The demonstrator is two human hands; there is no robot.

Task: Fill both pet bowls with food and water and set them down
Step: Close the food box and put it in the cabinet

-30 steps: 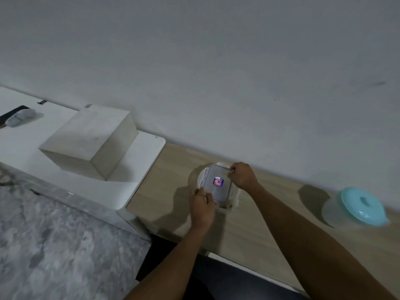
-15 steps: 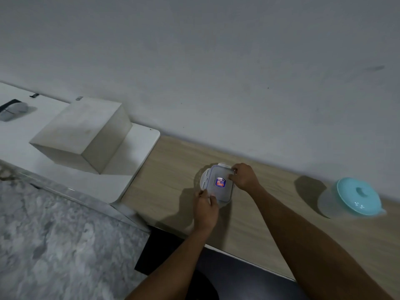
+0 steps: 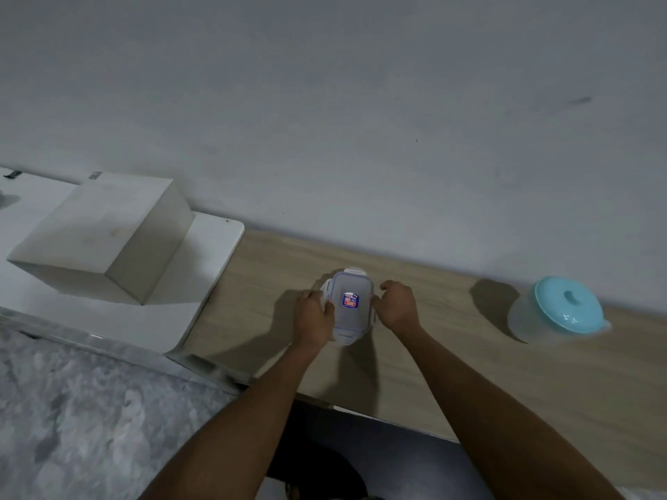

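On the wooden table (image 3: pixel 541 391), a teal-lidded jug (image 3: pixel 556 312) stands well right of the right hand (image 3: pixel 397 306), which seemingly pinches a clip on the still-closed container (image 3: pixel 352 304) that the left hand (image 3: pixel 314 313) grips from the other side, with no bowl in sight and none filled yet.

Our left hand (image 3: pixel 314 315) wraps the near left side of the clip-lock container (image 3: pixel 352 319), hiding that edge and its clip. Our right hand (image 3: pixel 397 306) sits curled at the container's right edge; we cannot tell whether its fingers (image 3: pixel 389 286) grip the clip there. The lid is frosted, so the contents are unseen, and the print on the sticker (image 3: pixel 350 300) is too small to read. Both forearms run off the bottom edge. The turquoise-lidded jug (image 3: pixel 563 312) is blurred, and its cloudy wall hides any contents. At the left edge the white desk (image 3: pixel 108 319) is cut off, as is a small dark object (image 3: pixel 11 173) we cannot identify.
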